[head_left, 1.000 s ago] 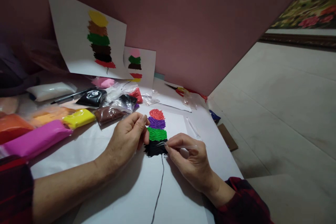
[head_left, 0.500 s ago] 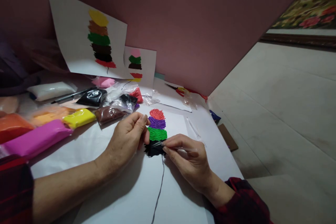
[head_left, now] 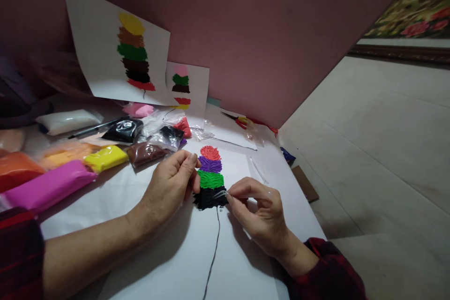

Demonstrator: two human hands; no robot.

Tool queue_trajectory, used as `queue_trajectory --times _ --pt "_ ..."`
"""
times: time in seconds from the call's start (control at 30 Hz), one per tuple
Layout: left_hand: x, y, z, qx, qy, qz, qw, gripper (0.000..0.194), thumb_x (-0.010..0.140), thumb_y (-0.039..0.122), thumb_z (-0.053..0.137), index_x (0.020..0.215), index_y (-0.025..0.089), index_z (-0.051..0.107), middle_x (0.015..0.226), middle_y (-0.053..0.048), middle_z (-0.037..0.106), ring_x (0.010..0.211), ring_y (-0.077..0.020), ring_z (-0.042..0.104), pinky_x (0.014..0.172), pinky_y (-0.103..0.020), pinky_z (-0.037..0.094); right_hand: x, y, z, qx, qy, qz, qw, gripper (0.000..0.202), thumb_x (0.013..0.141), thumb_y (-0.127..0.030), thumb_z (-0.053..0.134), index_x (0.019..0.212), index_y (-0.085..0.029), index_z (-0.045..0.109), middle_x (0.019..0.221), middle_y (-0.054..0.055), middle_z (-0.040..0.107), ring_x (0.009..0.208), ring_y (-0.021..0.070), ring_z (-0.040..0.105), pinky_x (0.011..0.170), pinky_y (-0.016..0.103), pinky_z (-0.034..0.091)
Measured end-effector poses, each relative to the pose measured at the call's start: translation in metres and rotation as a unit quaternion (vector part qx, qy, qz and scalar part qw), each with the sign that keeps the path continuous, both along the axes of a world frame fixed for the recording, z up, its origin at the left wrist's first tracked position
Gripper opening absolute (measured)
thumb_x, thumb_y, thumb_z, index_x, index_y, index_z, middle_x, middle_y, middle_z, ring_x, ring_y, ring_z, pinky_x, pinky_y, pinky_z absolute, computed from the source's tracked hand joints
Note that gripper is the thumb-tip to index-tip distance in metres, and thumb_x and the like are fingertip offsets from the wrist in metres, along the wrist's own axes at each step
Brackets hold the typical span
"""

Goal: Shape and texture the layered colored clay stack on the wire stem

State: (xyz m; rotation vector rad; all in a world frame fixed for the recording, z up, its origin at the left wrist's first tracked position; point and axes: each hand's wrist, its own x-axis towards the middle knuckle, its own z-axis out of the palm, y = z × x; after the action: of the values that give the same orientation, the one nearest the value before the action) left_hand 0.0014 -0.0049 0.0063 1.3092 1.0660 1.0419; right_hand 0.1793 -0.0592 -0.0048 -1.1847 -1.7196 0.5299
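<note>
On a white sheet of paper (head_left: pixel 246 262) is a column of textured clay: a red round (head_left: pixel 210 152), a purple band (head_left: pixel 211 165), a green band (head_left: pixel 211 179) and a black band (head_left: pixel 206 199). A thin dark line (head_left: pixel 214 248) runs down from the black band. My right hand (head_left: pixel 263 211) pinches a clear plastic modelling tool (head_left: pixel 221 192), its curved tip over the right part of the black clay. My left hand (head_left: pixel 172 178) rests at the column's left edge, thumb and fingers pressed together; whatever they may hold is hidden.
Bags of coloured clay lie at left, among them magenta (head_left: pixel 52 185), yellow (head_left: pixel 107 158) and brown (head_left: pixel 146 153). Two sheets with banded pictures (head_left: pixel 87 47) lean on the wall. Scissors (head_left: pixel 241 122), a thin metal rod (head_left: pixel 228 142) and a clear tool (head_left: pixel 258 168) lie beyond the paper.
My right hand has shifted slightly right with the modelling tool, so its tip is now nearer the black band's right edge. My left hand has stayed in place.
</note>
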Motion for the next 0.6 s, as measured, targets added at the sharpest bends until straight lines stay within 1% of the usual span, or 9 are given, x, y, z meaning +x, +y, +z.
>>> queue_trajectory --times 0.6 --pt "0.0003 0.0012 -0.0021 0.004 -0.004 -0.005 1.000 0.026 0.091 0.042 0.044 0.078 0.020 0.050 0.047 0.006 0.054 0.041 -0.0089 0.041 0.042 -0.019 0.032 -0.0002 -0.0002 -0.0003 0.011 -0.004 0.036 0.999 0.010 0.077 -0.005 0.059 0.073 -0.015 0.061 0.069 0.004 0.061 0.062 0.0156 0.058 0.057 0.030 0.048"
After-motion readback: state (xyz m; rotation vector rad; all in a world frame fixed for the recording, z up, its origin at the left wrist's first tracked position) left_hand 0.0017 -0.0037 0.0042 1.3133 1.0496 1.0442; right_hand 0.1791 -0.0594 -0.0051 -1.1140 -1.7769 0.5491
